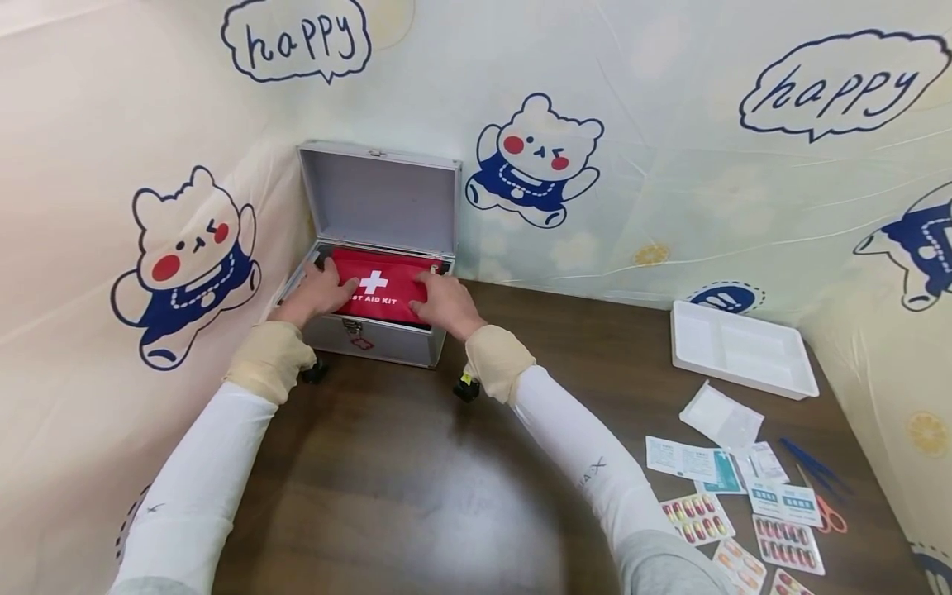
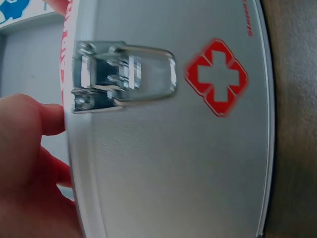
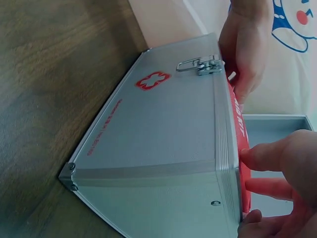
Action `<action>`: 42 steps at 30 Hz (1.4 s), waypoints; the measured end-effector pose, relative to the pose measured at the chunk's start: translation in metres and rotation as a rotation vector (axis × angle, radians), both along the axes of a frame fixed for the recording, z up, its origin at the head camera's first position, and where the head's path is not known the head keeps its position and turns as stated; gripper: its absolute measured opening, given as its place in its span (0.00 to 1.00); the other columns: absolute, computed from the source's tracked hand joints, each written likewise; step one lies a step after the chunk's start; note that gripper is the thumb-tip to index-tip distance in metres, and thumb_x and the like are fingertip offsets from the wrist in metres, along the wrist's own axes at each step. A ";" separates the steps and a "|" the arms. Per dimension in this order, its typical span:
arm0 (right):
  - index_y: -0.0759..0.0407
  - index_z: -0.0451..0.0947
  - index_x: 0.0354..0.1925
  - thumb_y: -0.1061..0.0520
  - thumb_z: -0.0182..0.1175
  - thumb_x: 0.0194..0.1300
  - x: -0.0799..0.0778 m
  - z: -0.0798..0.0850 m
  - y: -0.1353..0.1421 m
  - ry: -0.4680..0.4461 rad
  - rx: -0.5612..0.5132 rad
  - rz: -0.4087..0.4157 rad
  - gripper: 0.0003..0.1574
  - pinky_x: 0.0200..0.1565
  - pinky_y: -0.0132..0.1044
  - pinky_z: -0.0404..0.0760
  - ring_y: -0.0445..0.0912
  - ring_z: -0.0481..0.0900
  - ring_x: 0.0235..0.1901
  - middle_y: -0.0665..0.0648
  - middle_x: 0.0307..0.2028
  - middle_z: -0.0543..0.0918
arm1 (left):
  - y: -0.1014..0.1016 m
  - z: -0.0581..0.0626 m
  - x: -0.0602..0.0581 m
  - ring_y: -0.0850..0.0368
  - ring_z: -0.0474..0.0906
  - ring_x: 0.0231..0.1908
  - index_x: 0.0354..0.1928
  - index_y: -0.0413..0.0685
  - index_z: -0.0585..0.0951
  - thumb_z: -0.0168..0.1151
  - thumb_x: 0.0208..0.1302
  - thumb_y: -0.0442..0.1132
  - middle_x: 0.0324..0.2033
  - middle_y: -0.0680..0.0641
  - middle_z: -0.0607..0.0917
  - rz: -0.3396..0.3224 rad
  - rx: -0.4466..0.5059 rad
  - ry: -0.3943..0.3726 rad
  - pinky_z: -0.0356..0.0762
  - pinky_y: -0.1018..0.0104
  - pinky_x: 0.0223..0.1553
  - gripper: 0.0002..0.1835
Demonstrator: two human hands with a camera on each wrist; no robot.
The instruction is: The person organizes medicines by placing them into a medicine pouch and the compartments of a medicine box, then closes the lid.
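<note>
A red first aid pouch (image 1: 383, 307) with a white cross lies in the mouth of a silver metal case (image 1: 387, 347), about level with its rim. My left hand (image 1: 318, 293) rests on the pouch's left side, thumb toward the cross and fingers toward the edge. On the opposite side my right hand (image 1: 449, 304) touches the pouch with thumb and fingers spread. In the right wrist view, the right-hand fingers (image 3: 267, 186) meet the red pouch edge along the rim. The case's front latch (image 2: 124, 77) hangs undone. What lies beneath the pouch is hidden.
The case lid (image 1: 383, 194) stands raised against the printed curtain. To the right are a white divided tray (image 1: 744, 351), a white packet (image 1: 721, 417), paper sachets (image 1: 687, 454), blue tweezers (image 1: 811, 463), orange-handled scissors (image 1: 833, 516) and several capsule blister packs (image 1: 788, 544).
</note>
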State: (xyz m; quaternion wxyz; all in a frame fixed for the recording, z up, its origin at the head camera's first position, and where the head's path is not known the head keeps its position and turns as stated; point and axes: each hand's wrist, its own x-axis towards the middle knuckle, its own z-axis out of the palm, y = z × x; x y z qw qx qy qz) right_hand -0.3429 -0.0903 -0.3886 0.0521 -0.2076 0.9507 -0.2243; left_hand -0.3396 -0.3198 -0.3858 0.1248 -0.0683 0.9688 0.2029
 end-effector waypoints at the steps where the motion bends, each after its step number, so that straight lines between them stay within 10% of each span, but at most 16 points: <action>1: 0.50 0.72 0.68 0.46 0.63 0.66 0.000 0.000 0.000 0.008 0.015 -0.003 0.34 0.58 0.44 0.79 0.51 0.78 0.57 0.55 0.60 0.81 | 0.001 -0.001 -0.002 0.19 0.47 0.70 0.73 0.22 0.35 0.38 0.76 0.52 0.69 0.15 0.39 -0.003 -0.003 -0.002 0.51 0.30 0.70 0.44; 14: 0.51 0.78 0.61 0.53 0.62 0.67 0.008 -0.005 0.018 0.010 -0.054 0.068 0.24 0.54 0.39 0.80 0.49 0.75 0.52 0.60 0.58 0.72 | -0.006 -0.009 -0.006 0.22 0.59 0.67 0.67 0.16 0.56 0.40 0.75 0.46 0.66 0.17 0.61 -0.186 -0.188 -0.087 0.61 0.35 0.68 0.36; 21: 0.55 0.75 0.62 0.56 0.60 0.69 0.035 -0.001 0.081 -0.006 -0.179 0.146 0.24 0.59 0.43 0.77 0.51 0.76 0.55 0.61 0.65 0.66 | 0.024 -0.010 0.027 0.25 0.63 0.65 0.67 0.22 0.63 0.50 0.70 0.37 0.64 0.21 0.67 -0.200 -0.004 0.334 0.61 0.36 0.68 0.29; 25: 0.54 0.74 0.63 0.56 0.60 0.71 0.050 0.003 0.132 0.020 -0.203 0.142 0.24 0.58 0.45 0.79 0.55 0.80 0.54 0.63 0.64 0.67 | 0.072 -0.013 0.056 0.30 0.70 0.62 0.61 0.27 0.71 0.53 0.65 0.30 0.61 0.26 0.74 -0.199 0.151 0.669 0.66 0.39 0.65 0.23; 29: 0.57 0.73 0.63 0.58 0.61 0.70 0.062 0.004 0.192 0.064 -0.218 0.093 0.24 0.57 0.49 0.79 0.58 0.81 0.52 0.65 0.62 0.69 | 0.135 -0.021 0.076 0.36 0.76 0.57 0.57 0.32 0.76 0.56 0.64 0.27 0.57 0.32 0.80 -0.252 0.275 0.786 0.72 0.43 0.62 0.19; 36: 0.66 0.72 0.60 0.64 0.61 0.66 0.074 -0.009 0.310 0.117 -0.283 -0.076 0.25 0.57 0.57 0.78 0.66 0.80 0.54 0.72 0.58 0.76 | 0.260 -0.058 0.076 0.44 0.79 0.58 0.59 0.39 0.76 0.57 0.68 0.33 0.57 0.39 0.82 -0.480 0.347 0.534 0.76 0.52 0.61 0.19; 42: 0.70 0.68 0.62 0.65 0.56 0.69 0.074 -0.022 0.415 0.089 -0.311 -0.327 0.25 0.60 0.59 0.75 0.69 0.75 0.60 0.75 0.60 0.75 | 0.359 -0.071 0.051 0.47 0.79 0.58 0.65 0.39 0.72 0.53 0.74 0.41 0.59 0.39 0.81 -0.547 0.407 0.340 0.77 0.54 0.60 0.22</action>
